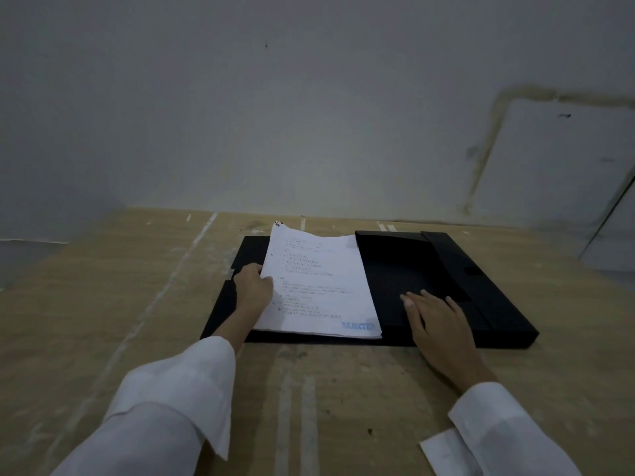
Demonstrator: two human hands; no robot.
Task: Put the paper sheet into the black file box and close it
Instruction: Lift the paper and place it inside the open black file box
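A flat black file box [457,269] lies open on a scuffed tan wooden surface [137,304], its two halves spread side by side, with a pale grey wall [309,115] just beyond the far edge. A white printed paper sheet [319,286], lined with rows of small text and stamped in blue at its near right corner, rests across the left half of the box. Its right edge reaches the middle fold, while its far left corner curls up off the black panel.

The left hand [253,286] grips the left edge of the sheet, fingers [266,280] closed around the margin so the paper is pinched and slightly lifted there. The right hand [436,321] lies palm down on the near part of the right half of the box, fingers spread flat and holding nothing. Both arms wear loose white sleeves [178,389], which enter from the near side. A small white paper scrap [443,451] sits on the surface by the right sleeve.
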